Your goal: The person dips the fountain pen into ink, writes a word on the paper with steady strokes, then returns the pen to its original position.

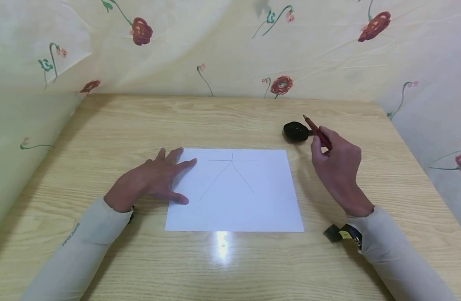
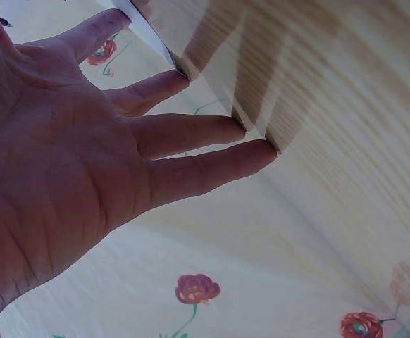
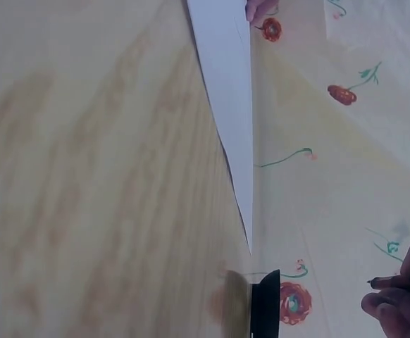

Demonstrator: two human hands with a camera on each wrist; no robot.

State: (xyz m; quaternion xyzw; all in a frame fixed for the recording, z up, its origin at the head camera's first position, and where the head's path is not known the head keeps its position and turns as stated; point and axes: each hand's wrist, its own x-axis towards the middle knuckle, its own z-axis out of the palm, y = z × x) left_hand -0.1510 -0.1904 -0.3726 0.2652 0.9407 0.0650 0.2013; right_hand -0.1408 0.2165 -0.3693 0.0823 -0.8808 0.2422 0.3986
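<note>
A white sheet of paper [image 1: 234, 217] lies on the table with thin pencil lines [image 1: 232, 160] in its upper half: a horizontal line, a short upright stroke and two slanting lines spreading downward. My left hand [image 1: 155, 177] has its fingers spread, thumb and fingertips resting along the paper's left edge; the left wrist view shows the palm [image 2: 57, 155] and fingertips down at the surface. Raised to the right of the paper, my right hand [image 1: 337, 161] pinches a dark red pencil [image 1: 318, 132], its dark point up and to the left.
Beyond the paper's upper right corner lies a black oval object [image 1: 295, 131] with a short stem, partly behind the pencil. Flower-printed cloth [image 1: 230, 46] rises behind and beside the wooden table [image 1: 177, 267]. A wrist strap [image 1: 351, 233] shows under the right sleeve.
</note>
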